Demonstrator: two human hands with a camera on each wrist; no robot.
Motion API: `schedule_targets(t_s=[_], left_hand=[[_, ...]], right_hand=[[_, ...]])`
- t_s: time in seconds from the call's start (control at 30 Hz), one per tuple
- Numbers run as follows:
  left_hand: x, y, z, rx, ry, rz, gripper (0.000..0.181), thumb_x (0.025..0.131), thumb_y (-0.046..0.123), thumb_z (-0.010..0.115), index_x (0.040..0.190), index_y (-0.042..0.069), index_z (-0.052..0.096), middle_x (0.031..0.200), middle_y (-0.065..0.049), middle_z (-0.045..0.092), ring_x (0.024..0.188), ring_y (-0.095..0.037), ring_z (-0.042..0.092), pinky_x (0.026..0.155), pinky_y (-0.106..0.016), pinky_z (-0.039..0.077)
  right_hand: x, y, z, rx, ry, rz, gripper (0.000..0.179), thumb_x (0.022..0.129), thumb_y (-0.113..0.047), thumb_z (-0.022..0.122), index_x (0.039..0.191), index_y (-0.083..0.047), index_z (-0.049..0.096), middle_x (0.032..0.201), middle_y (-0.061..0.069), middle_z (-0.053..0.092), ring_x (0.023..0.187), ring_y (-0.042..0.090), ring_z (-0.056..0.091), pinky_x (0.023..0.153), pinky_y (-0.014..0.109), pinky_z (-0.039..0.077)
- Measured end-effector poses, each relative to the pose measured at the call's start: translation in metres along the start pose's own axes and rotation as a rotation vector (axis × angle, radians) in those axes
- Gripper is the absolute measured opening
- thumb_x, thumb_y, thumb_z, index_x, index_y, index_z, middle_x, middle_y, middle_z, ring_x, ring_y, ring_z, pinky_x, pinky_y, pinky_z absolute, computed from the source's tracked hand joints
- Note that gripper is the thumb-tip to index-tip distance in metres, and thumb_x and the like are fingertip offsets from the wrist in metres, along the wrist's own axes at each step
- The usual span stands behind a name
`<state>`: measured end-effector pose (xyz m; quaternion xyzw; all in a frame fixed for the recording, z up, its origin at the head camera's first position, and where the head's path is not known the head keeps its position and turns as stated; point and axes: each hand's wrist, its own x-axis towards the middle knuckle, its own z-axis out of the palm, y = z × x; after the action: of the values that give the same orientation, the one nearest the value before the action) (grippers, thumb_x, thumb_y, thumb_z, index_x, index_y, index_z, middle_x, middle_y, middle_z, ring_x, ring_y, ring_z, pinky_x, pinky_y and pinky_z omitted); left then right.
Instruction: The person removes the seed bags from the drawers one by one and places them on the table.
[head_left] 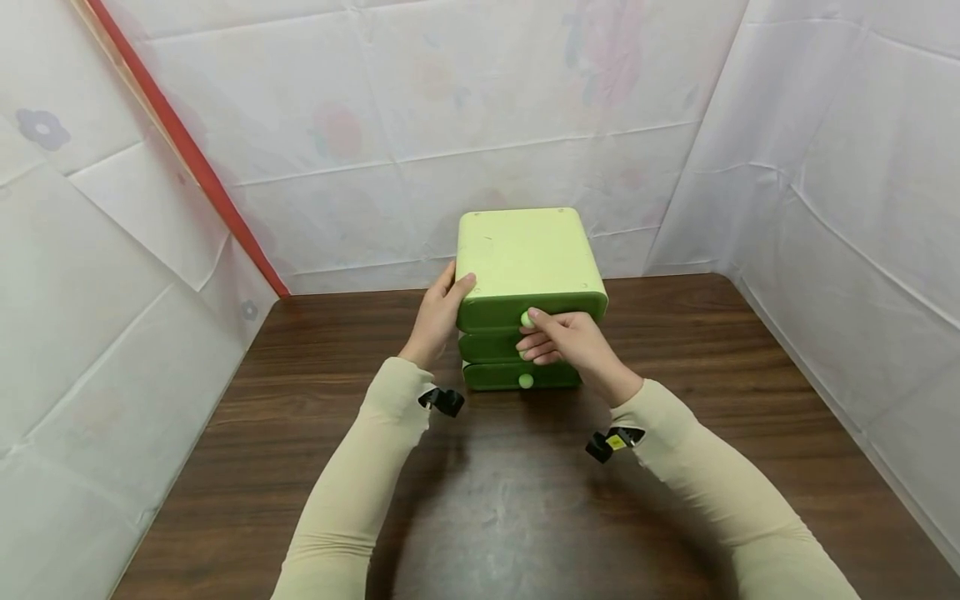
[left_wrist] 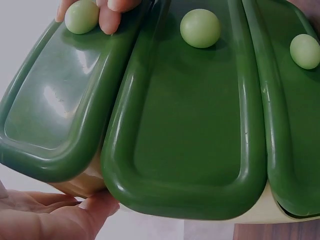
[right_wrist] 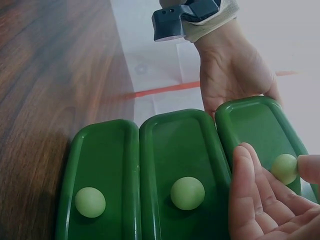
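A small light-green drawer box [head_left: 528,250] with three dark-green drawer fronts stands at the back of the table. Thumb and index finger of my right hand [head_left: 573,342] pinch the round knob [head_left: 527,319] of the top drawer [head_left: 487,313]; the other fingers hang in front of the middle drawer [right_wrist: 177,145], partly hiding its knob in the head view. My left hand [head_left: 437,321] presses against the box's left side, thumb over the top edge. The bottom drawer [head_left: 487,377] shows its own knob [head_left: 526,381]. Whether the top drawer stands slightly out, I cannot tell.
The box stands on a dark wooden table [head_left: 495,517]. White patterned sheets [head_left: 420,108] hang behind and at both sides. A red strip [head_left: 187,150] runs down the left back corner. Small black devices [head_left: 442,401] sit on both wrists.
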<state>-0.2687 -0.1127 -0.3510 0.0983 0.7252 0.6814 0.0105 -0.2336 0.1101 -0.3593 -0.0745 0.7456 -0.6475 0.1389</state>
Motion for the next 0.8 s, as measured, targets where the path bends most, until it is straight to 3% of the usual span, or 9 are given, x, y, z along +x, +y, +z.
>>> schedule_targets(t_s=[0.2,0.43,0.8], left_hand=[[-0.0049,0.0042,0.0011,-0.001,0.004,-0.01,0.075,0.102,0.045,0.047,0.159,0.014,0.011,0.165,0.0,0.013,0.151,-0.015,0.017,0.12,-0.037,0.025],[-0.0034,0.0021,0.0008,-0.007,0.01,-0.012,0.075,0.101,0.048,0.048,0.159,0.017,0.012,0.165,0.0,0.014,0.15,-0.014,0.019,0.12,-0.036,0.026],[-0.0019,0.0005,-0.0024,-0.036,0.012,-0.011,0.074,0.1,0.046,0.051,0.159,0.017,0.015,0.163,-0.001,0.022,0.147,-0.016,0.028,0.117,-0.038,0.032]], right_hand=[[0.0001,-0.001,0.0007,0.007,0.011,0.02,0.057,0.097,-0.049,0.057,0.11,0.004,0.072,0.088,0.01,0.077,0.076,0.018,0.074,0.081,0.042,0.058],[-0.0001,-0.0037,0.0,0.035,0.005,0.043,0.055,0.097,-0.047,0.058,0.112,0.004,0.07,0.085,0.005,0.076,0.075,0.013,0.073,0.081,0.04,0.059],[-0.0015,-0.0056,-0.0008,0.123,-0.028,0.081,0.057,0.095,-0.048,0.062,0.118,0.004,0.067,0.097,0.009,0.076,0.085,0.016,0.074,0.085,0.038,0.058]])
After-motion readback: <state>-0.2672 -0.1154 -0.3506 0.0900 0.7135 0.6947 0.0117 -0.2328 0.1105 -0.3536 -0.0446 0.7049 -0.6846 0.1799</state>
